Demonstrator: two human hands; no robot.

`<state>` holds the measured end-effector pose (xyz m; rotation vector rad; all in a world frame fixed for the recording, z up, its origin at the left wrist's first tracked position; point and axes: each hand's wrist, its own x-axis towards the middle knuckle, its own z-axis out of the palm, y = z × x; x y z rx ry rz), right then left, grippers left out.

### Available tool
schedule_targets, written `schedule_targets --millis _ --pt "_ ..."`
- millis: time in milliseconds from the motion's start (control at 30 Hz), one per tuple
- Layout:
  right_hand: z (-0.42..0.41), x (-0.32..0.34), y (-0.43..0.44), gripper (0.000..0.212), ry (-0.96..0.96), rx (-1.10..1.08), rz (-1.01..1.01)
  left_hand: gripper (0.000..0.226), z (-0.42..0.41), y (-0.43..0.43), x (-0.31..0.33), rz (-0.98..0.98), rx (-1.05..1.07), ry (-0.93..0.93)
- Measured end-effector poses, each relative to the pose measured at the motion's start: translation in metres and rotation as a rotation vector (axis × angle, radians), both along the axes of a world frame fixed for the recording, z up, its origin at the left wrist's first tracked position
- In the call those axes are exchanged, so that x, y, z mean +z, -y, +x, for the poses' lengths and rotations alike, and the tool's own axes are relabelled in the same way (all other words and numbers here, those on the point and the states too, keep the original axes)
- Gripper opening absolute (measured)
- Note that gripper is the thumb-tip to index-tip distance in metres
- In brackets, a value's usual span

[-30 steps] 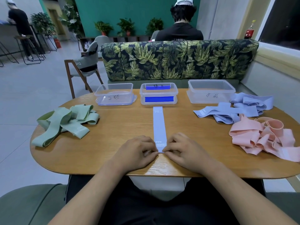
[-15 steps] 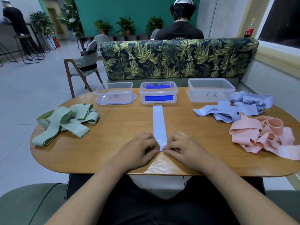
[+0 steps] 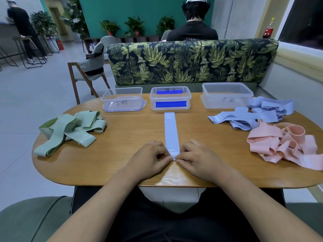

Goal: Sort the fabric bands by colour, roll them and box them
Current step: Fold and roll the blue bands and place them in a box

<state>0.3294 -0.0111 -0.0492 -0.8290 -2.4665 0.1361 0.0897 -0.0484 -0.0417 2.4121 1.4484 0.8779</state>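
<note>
Room: teal far wall (image 3: 148, 13), pale tiled floor (image 3: 35, 95) on the left, a dark window (image 3: 304, 20) on the right with a red-labelled bottle (image 3: 268, 28) on its sill.
Sofa: leaf-printed back (image 3: 192, 62) just beyond the far edge of the bench; a person in black (image 3: 192, 30) sits behind it, facing away.
Bench: oval, light wood grain (image 3: 122, 159).
Chair: wooden, grey-cushioned (image 3: 90, 70), on the floor at far left.
Plants: potted (image 3: 134, 26), in a row along the teal wall.
Pink bands: loose heap (image 3: 283, 145) at near right.
Green bands: loose heap (image 3: 70, 130) at left.
Blue bands: loose heap (image 3: 253, 114) at far right, touching the pink heap.
Right box: clear, (image 3: 227, 95), hand-marked "B" with a character I cannot read.
Left box: clear, (image 3: 122, 99), marked "C" with an unreadable character.
Middle box: clear, (image 3: 170, 100), a bright blue strip on its near wall and another further back with unreadable writing.
Flat blue band: (image 3: 171, 131), lies straight from the middle box toward the near edge; "20" printed at its far end.
Hands: left hand (image 3: 150, 158) and right hand (image 3: 197, 158) lie knuckles up, fingers curled, fingertips pinching the band's near end from either side.
</note>
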Motion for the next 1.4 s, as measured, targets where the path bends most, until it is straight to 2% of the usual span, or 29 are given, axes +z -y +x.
schedule_targets --millis 167,300,467,633,900,1167,1400 --pt "0.000 0.004 -0.002 0.012 -0.056 0.003 -0.116 0.010 0.000 -0.002 0.001 -0.062 0.010 0.069" --pt "0.002 0.003 -0.003 0.010 -0.106 -0.005 -0.203 0.016 0.000 0.000 -0.002 -0.022 -0.030 -0.035" --pt "0.003 0.002 -0.003 0.011 -0.130 -0.010 -0.217 0.018 -0.001 0.002 -0.007 0.024 -0.005 -0.093" --pt "0.004 0.003 0.000 0.012 -0.061 0.028 -0.168 0.016 0.000 0.007 -0.006 0.075 0.008 -0.080" --pt "0.001 0.002 0.001 0.015 -0.088 -0.023 -0.111 0.025 0.001 0.007 -0.010 0.093 0.075 -0.097" --pt "-0.001 -0.001 0.001 0.019 -0.062 -0.065 -0.099 0.006 0.003 0.006 -0.008 0.112 0.049 -0.077" --pt "-0.001 -0.005 0.002 0.031 0.005 -0.137 -0.068 0.019 0.000 0.005 -0.013 0.098 0.088 -0.069"
